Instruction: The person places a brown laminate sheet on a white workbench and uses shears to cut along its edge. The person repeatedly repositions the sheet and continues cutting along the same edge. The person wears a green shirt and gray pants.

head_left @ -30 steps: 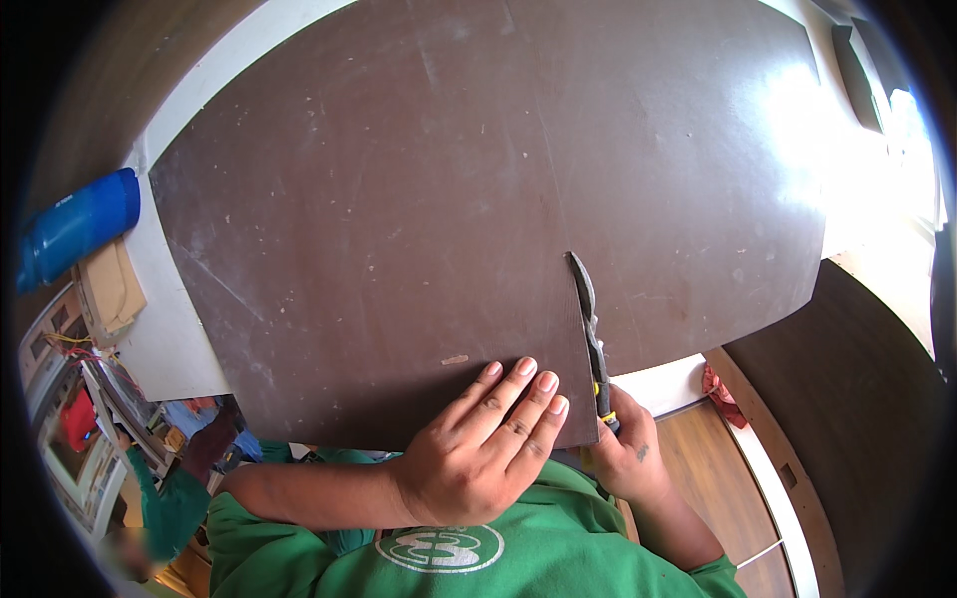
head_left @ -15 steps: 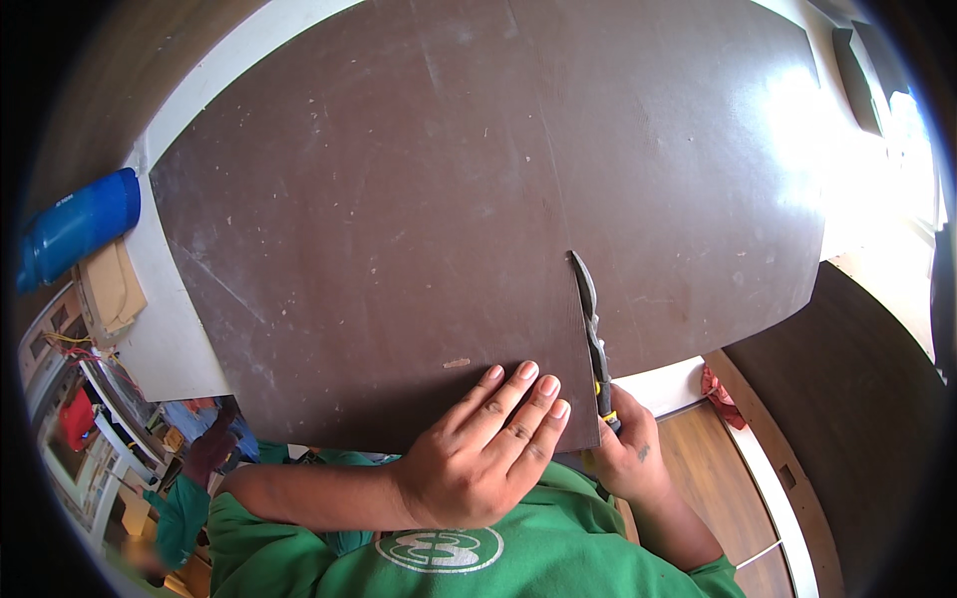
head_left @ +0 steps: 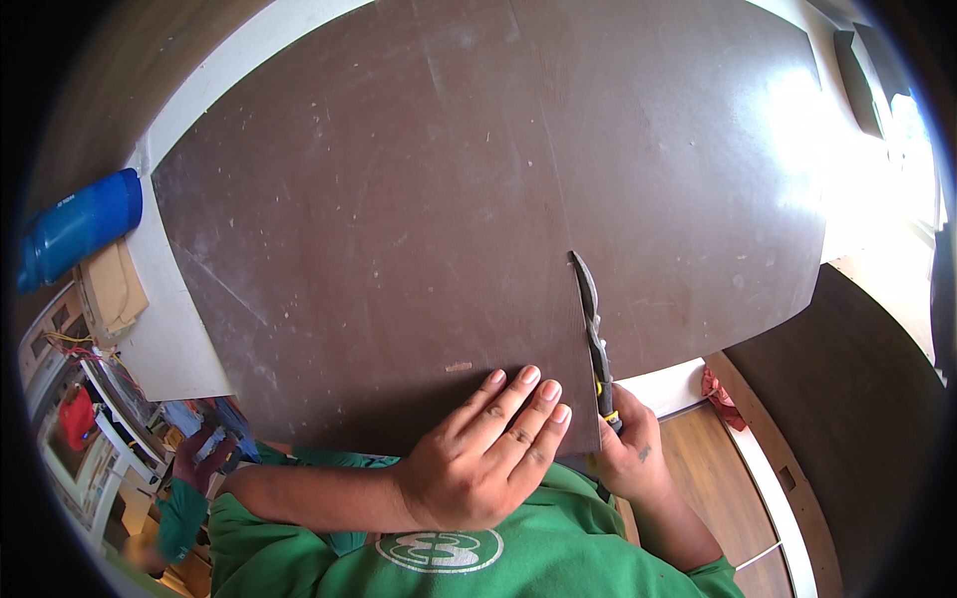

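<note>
Blue bottle far left, by the white worktop. Brown sheet spans the worktop, overhanging the near side. Left hand palm-down on the sheet's near part, grip released, fingers extended. Snips just right of it, blade along the split in the sheet. Right hand: grip wrapped around snips' black-yellow handles. Red cloth further right.

A workshop is suggested by what is gathered here. A large scuffed brown sheet is spread over a white bench, and black-and-yellow shears are held at a slit in its edge. At the left, loose red and yellow wires are exposed below flat tan pieces, and a co-worker's green sleeve is seen nearby.
</note>
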Tool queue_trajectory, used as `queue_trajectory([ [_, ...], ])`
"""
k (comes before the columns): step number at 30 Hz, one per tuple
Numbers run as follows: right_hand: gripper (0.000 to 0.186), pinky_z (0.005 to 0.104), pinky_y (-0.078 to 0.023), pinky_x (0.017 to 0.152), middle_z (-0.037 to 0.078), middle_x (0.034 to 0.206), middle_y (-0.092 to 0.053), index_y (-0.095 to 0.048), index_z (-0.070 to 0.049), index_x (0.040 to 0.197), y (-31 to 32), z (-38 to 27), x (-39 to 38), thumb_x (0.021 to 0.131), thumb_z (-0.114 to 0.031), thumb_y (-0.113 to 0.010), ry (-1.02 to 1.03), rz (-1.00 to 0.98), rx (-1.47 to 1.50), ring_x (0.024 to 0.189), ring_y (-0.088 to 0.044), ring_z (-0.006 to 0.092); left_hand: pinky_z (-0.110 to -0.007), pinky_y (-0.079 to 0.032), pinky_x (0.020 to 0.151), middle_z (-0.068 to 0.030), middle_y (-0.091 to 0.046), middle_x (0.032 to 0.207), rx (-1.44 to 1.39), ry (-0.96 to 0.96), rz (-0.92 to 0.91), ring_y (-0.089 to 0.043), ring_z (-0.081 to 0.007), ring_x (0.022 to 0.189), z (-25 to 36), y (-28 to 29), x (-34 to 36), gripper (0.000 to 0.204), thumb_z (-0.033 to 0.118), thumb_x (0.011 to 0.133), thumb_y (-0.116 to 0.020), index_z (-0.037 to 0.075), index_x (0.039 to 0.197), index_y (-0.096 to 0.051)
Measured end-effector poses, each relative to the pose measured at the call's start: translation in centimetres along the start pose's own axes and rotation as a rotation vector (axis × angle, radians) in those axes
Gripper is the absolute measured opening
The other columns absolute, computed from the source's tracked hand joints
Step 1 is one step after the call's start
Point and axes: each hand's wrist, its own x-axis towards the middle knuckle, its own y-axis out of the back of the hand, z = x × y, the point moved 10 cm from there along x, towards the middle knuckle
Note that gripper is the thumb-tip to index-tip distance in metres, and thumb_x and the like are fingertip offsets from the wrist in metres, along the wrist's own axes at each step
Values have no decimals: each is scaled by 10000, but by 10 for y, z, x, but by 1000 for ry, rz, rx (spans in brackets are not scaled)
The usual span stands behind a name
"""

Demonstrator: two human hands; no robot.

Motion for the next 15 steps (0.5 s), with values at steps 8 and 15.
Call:
queue_trajectory([
  [8, 245, 335, -516, 675, 96, 800, -655, -672, 63, 1139, 1, -12, 2, 1053, -166, -687, 42, 9, -27, 750, -586, 123, -547, -610, 1061, -253, -762, 1328, 1, 1, 8, -724, -435, 1285, 1, 0, 0, 291, 105, 1005, -695, -56, 1237, -764],
  [15, 236, 333, -514, 667, 90, 775, -651, -673, 61, 1136, 1, -9, 1, 1053, -161, -680, 24, -2, -11, 729, -585, 124, -542, -611, 1062, -250, -765, 1320, -3, 4, 12, -727, -429, 1280, 0, 0, 1, 275, 99, 1005, -702, -52, 1225, -769],
])
